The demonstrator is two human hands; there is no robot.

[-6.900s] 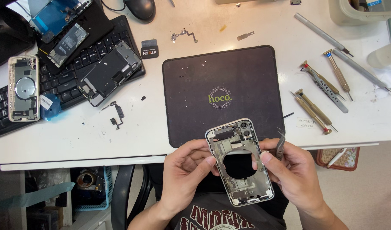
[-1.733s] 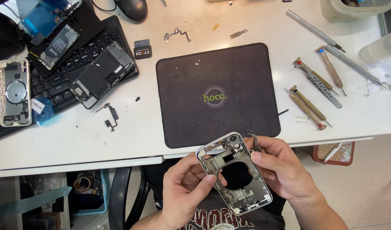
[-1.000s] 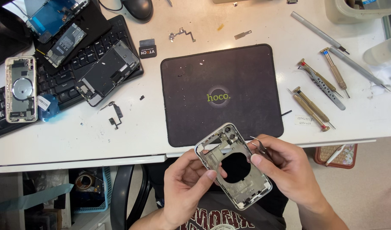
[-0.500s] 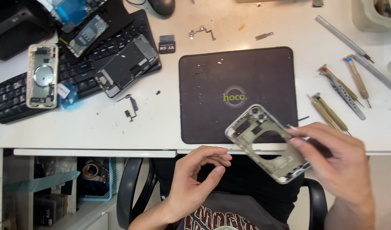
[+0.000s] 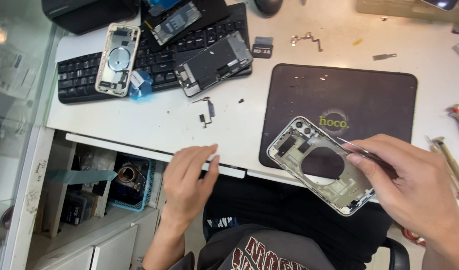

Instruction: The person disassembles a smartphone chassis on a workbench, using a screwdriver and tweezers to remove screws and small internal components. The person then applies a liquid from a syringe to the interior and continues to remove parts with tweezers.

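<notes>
Stripped phone frame [image 5: 322,165] pinched in right hand [image 5: 412,187], tilted over near edge of dark mat [image 5: 369,95]. Thin tweezers [image 5: 352,144] in same fingers. Left hand [image 5: 187,182] apart, loosely open, empty, beside table edge [image 5: 139,152]. Keyboard [image 5: 84,75] with phone parts far beyond left hand.
</notes>
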